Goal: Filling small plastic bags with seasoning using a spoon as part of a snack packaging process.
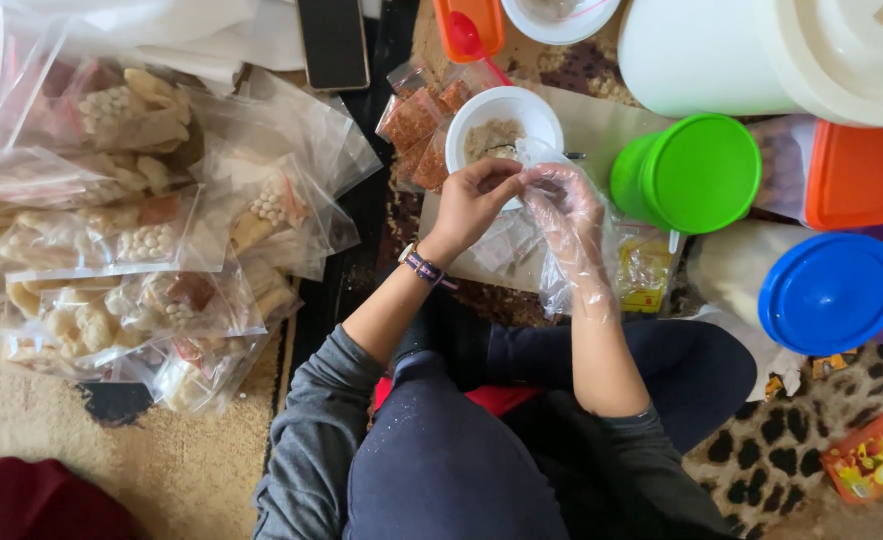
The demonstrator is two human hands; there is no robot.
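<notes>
A small clear plastic sachet (pixel 524 160) is pinched between both hands, just over the near rim of a white bowl (pixel 503 128) of brownish powder. The left hand (pixel 474 200), bare with a wristband, is closed on the sachet's edge; the right hand (pixel 565 200), covered by a loose transparent glove, is closed on it from the other side. The hands are touching at the fingertips.

Progress, as judged: much appears done. A large heap of filled clear bags of crackers (pixel 132 240) lies far left, and several small sachets of red seasoning (pixel 418 135) are stacked just left of the bowl. Powder remains in the bowl, so more filling seems left.

Surface: a patterned carpet (pixel 802 440), leopard-spotted at near right, beige at near left. A green-lidded jar (pixel 690 172), a blue-lidded container (pixel 830 292), an orange lid (pixel 862 175) and a large white tub (pixel 762 55) stand right. A dark phone (pixel 333 42) lies far centre.
</notes>
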